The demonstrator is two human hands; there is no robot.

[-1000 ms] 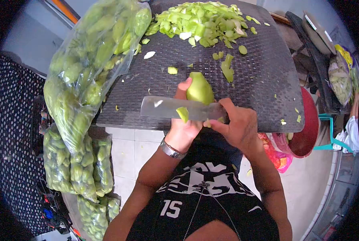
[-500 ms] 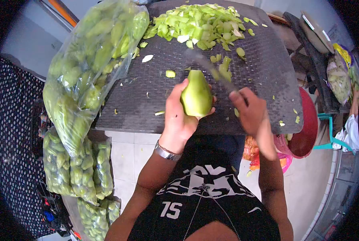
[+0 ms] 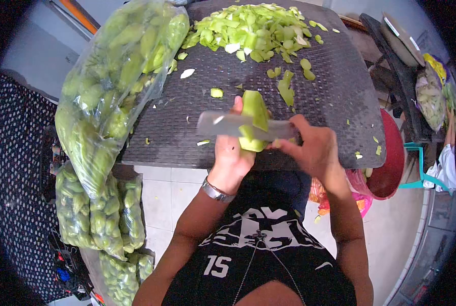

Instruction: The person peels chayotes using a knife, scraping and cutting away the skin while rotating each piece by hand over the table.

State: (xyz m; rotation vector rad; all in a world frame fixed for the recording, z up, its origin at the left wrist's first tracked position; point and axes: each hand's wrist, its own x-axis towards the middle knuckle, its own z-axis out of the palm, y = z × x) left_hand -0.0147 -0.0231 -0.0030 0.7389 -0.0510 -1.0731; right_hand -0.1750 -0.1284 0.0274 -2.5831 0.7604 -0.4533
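My left hand (image 3: 234, 153) is wrapped around a pale green fruit (image 3: 255, 104), tilted above the near edge of the table. My right hand (image 3: 312, 145) grips a knife by its handle. The broad blade of the knife (image 3: 220, 124), blurred by motion, lies across the fruit and points left. A strip of green peel (image 3: 258, 120) stands up along the blade. What my left fingers do behind the fruit is partly hidden.
Green peelings (image 3: 253, 30) are heaped at the back of the dark woven table (image 3: 187, 137). A large clear bag of green fruits (image 3: 105, 86) covers its left side. More filled bags (image 3: 93, 209) stand below left. A red tub (image 3: 393, 158) is at right, near another person's arm (image 3: 450, 130).
The knife has swung from right of the fruit across its front, with my right hand moving down. The fruit has tilted in my left hand. Another peel piece lies on the table.
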